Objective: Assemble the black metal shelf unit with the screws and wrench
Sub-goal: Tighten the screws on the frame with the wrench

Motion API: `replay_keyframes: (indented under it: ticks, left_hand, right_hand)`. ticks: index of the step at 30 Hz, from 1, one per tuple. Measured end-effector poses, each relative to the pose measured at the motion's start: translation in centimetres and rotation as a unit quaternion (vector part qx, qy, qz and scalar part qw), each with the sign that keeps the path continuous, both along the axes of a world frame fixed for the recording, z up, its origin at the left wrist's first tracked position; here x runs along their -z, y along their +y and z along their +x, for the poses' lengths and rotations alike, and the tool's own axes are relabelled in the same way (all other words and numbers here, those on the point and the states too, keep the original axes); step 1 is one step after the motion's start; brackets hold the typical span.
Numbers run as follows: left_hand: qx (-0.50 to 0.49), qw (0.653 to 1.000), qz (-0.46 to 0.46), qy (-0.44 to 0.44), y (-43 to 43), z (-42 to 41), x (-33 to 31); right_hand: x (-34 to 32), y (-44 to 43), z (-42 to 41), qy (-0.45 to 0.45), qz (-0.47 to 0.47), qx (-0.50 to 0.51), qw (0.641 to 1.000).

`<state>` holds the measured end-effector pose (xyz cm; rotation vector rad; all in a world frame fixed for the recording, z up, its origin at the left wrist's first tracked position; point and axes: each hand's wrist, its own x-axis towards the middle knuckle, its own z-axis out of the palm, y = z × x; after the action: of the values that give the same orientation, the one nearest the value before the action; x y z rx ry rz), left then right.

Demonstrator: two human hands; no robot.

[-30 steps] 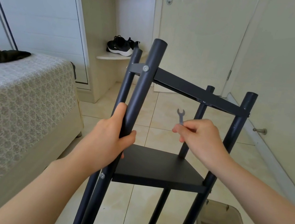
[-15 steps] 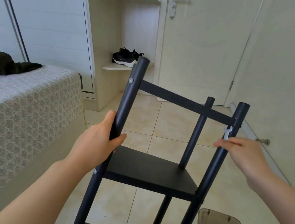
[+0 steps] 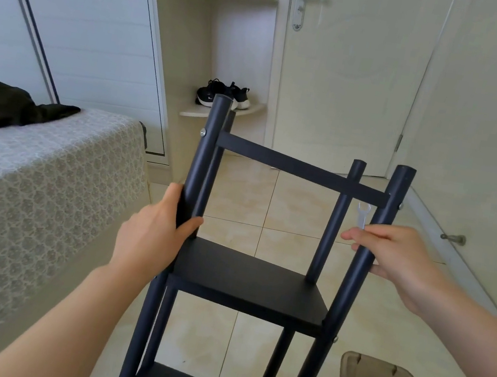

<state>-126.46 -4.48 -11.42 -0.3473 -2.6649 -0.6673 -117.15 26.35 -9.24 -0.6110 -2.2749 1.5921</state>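
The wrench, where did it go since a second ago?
The right hand carried the wrench rightward, from the middle of the shelf unit to the right front post, just under the crossbar. It pinches it as before. The left hand still grips the left front post.

Both bare forearms reach forward from the lower corners of the view. The left forearm rises from bottom left, wrist straight. The left hand is wrapped round the left front post, thumb up along its near side and the fingers curled behind it, with 1 fingertip showing on the right. The right forearm comes in from the right edge, angled up and inward. The right hand sits at the right front post, back of hand upward, fingers extended leftward across the post and pinching a small wrench upright at their tips.
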Motion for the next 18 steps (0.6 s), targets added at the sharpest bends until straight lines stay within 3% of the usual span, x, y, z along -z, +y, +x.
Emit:
replay_keyframes:
  ticks: [8,18]
  left_hand:
    - [-0.079,0.995,0.052,-0.010,-1.3,-0.9,0.7]
    - [-0.091,0.983,0.148,-0.058,-1.5,-2.3,2.9]
  right_hand:
    - [-0.1,-1.7,0.3,0.033,0.027,-0.061,0.997]
    - [-1.0,-4.1,0.3,0.071,0.036,-0.072,0.994]
